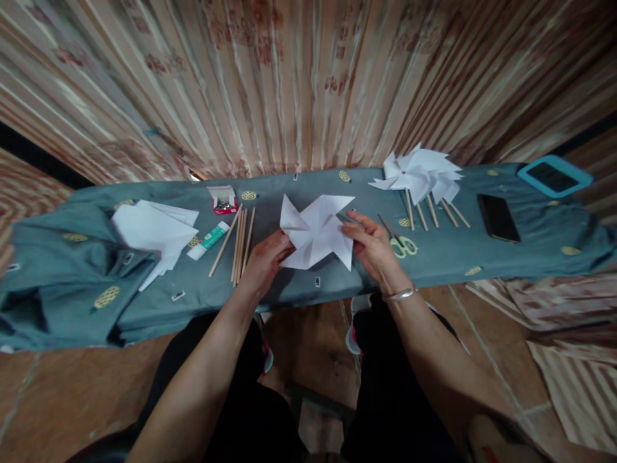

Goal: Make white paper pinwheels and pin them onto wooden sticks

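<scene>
Between my two hands is a white paper pinwheel (318,231) with its blades folded toward the middle and no stick showing on it. My left hand (270,257) grips its left edge, thumb and fingers closed on the paper. On the other side my right hand (370,244) pinches the right blade, and a bangle circles that wrist. Green-handled scissors (402,245) lie just right of my right hand. Left of my left hand are several wooden sticks (240,247), a green and white glue stick (208,241) and a small red box (224,202) of metal pins.
White paper sheets (154,231) lie at the left on the grey-green cloth (279,296). Several pinwheels on sticks (424,173) overlap at the back right. A black phone (499,218) and a blue-framed tablet (554,176) lie farther right. A striped curtain (299,83) hangs behind the table.
</scene>
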`<move>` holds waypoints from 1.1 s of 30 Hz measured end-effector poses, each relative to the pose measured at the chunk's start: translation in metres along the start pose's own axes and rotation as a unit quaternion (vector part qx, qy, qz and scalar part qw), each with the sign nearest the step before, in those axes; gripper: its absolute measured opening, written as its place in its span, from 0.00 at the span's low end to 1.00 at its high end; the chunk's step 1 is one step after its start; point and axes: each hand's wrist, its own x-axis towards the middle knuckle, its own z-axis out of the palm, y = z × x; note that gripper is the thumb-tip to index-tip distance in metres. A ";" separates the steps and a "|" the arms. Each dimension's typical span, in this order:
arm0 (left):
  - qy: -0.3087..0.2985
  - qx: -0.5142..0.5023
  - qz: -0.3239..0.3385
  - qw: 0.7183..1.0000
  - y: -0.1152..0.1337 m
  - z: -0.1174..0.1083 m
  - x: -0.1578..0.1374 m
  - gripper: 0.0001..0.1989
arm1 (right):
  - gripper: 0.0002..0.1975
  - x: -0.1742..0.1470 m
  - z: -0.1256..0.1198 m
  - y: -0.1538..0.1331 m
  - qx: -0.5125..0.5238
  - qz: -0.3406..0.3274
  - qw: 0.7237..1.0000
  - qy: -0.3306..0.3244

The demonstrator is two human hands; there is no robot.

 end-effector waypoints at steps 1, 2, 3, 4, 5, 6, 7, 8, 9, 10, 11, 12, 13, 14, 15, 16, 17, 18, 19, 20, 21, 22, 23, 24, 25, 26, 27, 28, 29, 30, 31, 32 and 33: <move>-0.021 0.003 -0.001 1.000 0.004 0.003 0.001 0.25 | 0.26 0.001 -0.001 -0.003 0.003 -0.002 1.000 0.001; -0.033 0.005 -0.002 0.999 0.007 0.006 0.001 0.24 | 0.25 0.002 -0.002 -0.007 0.009 -0.002 1.000 0.004; -0.035 0.007 -0.003 0.999 0.010 0.008 0.002 0.23 | 0.25 0.003 -0.002 -0.009 0.016 -0.001 1.000 0.006; -0.034 0.007 -0.007 0.999 0.012 0.011 0.003 0.23 | 0.25 0.003 -0.001 -0.012 0.022 0.000 1.000 0.006; -0.032 0.008 -0.012 0.999 0.014 0.014 0.005 0.22 | 0.26 0.004 -0.001 -0.014 0.026 0.002 1.000 0.004; -0.028 0.010 -0.017 0.999 0.015 0.016 0.006 0.22 | 0.26 0.004 0.001 -0.015 0.028 0.003 1.000 0.000; -0.023 0.014 -0.021 0.999 0.016 0.019 0.007 0.21 | 0.26 0.004 0.002 -0.016 0.029 0.003 1.000 -0.005; -0.015 0.019 -0.023 0.999 0.017 0.021 0.008 0.20 | 0.26 0.004 0.004 -0.017 0.030 0.002 0.999 -0.010; -0.006 0.027 -0.023 0.999 0.017 0.024 0.009 0.19 | 0.26 0.004 0.006 -0.017 0.032 0.001 0.999 -0.014; 0.005 0.038 -0.021 0.999 0.016 0.026 0.010 0.18 | 0.26 0.004 0.007 -0.017 0.032 -0.001 0.999 -0.018; 0.014 0.049 -0.017 0.999 0.015 0.028 0.011 0.18 | 0.26 0.005 0.008 -0.017 0.031 -0.003 0.999 -0.022; 0.021 0.058 -0.011 0.998 0.015 0.029 0.012 0.18 | 0.25 0.006 0.009 -0.017 0.029 -0.005 0.999 -0.027; 0.025 0.064 -0.005 0.998 0.014 0.030 0.013 0.18 | 0.25 0.006 0.010 -0.017 0.025 -0.007 0.999 -0.032; 0.028 0.068 0.000 0.997 0.013 0.031 0.014 0.19 | 0.25 0.007 0.010 -0.017 0.022 -0.008 0.999 -0.037; 0.031 0.070 0.004 0.997 0.012 0.031 0.015 0.19 | 0.25 0.008 0.010 -0.018 0.020 -0.009 0.999 -0.040; 0.034 0.069 0.006 0.997 0.012 0.030 0.016 0.19 | 0.25 0.009 0.009 -0.018 0.019 -0.010 0.999 -0.042; 0.039 0.065 0.007 0.997 0.011 0.030 0.016 0.19 | 0.25 0.010 0.009 -0.019 0.019 -0.011 0.999 -0.042; 0.044 0.061 0.006 0.997 0.011 0.029 0.016 0.19 | 0.26 0.010 0.009 -0.019 0.017 -0.012 0.999 -0.043; 0.049 0.056 0.007 0.997 0.010 0.029 0.016 0.19 | 0.26 0.010 0.009 -0.020 0.014 -0.014 0.999 -0.047; 0.054 0.050 0.010 0.997 0.010 0.029 0.016 0.19 | 0.26 0.010 0.009 -0.020 0.009 -0.015 0.998 -0.054; 0.057 0.043 0.013 0.997 0.009 0.029 0.016 0.19 | 0.26 0.010 0.009 -0.021 0.005 -0.014 0.998 -0.064; 0.059 0.036 0.018 0.997 0.009 0.029 0.015 0.20 | 0.27 0.010 0.010 -0.020 0.003 -0.012 0.997 -0.076; 0.062 0.029 0.024 0.997 0.008 0.029 0.015 0.20 | 0.27 0.009 0.011 -0.020 0.004 -0.007 0.996 -0.088; 0.064 0.024 0.030 0.997 0.006 0.029 0.016 0.20 | 0.28 0.009 0.013 -0.019 0.008 0.000 0.995 -0.098; 0.063 0.023 0.035 0.997 0.005 0.029 0.016 0.21 | 0.29 0.009 0.014 -0.018 0.013 0.008 0.994 -0.105; 0.060 0.029 0.041 0.997 0.003 0.029 0.016 0.21 | 0.29 0.009 0.016 -0.017 0.018 0.015 0.994 -0.110; 0.053 0.043 0.047 0.997 0.002 0.028 0.016 0.21 | 0.29 0.010 0.017 -0.016 0.020 0.020 0.993 -0.112; 0.041 0.070 0.055 0.995 0.001 0.026 0.017 0.20 | 0.29 0.010 0.019 -0.014 0.019 0.022 0.993 -0.113; 0.027 0.107 0.066 0.992 0.000 0.024 0.017 0.18 | 0.29 0.011 0.020 -0.013 0.015 0.023 0.993 -0.113; 0.013 0.151 0.079 0.985 0.000 0.022 0.017 0.17 | 0.28 0.012 0.020 -0.012 0.010 0.023 0.993 -0.114; 0.000 0.198 0.091 0.976 0.001 0.019 0.016 0.15 | 0.28 0.012 0.021 -0.012 0.005 0.025 0.993 -0.115; -0.010 0.241 0.102 0.965 0.003 0.016 0.016 0.13 | 0.28 0.013 0.021 -0.011 0.002 0.029 0.993 -0.117; -0.017 0.278 0.108 0.954 0.006 0.013 0.016 0.12 | 0.29 0.014 0.021 -0.011 0.001 0.033 0.992 -0.119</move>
